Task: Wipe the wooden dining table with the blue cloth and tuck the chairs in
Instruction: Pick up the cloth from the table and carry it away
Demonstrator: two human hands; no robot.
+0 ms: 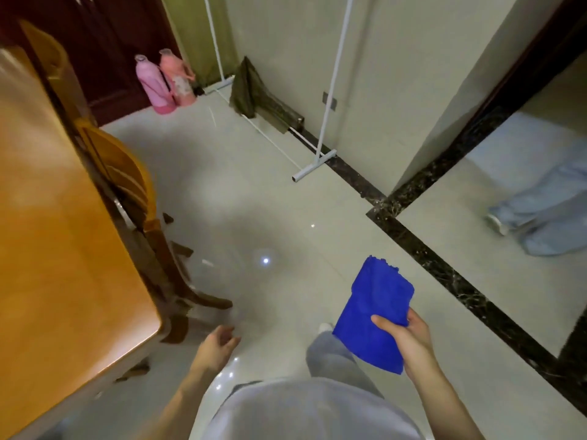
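Pinching the folded blue cloth, the right hand hangs over open floor; the left hand, fingers loosely curled and empty, nears the table corner beside a tucked chair.

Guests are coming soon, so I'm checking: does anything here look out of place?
An olive-green cloth slumps on the floor against the wall beside the white rack, as if it slipped off. Two pink flasks stand on the floor by the dark door. Nothing looks spilled.

The cloth is deep blue. The counter is orange-brown wood. The floor is pale grey, with a black stripe veined in white. Two flasks are pink, and the door is dark red-brown.
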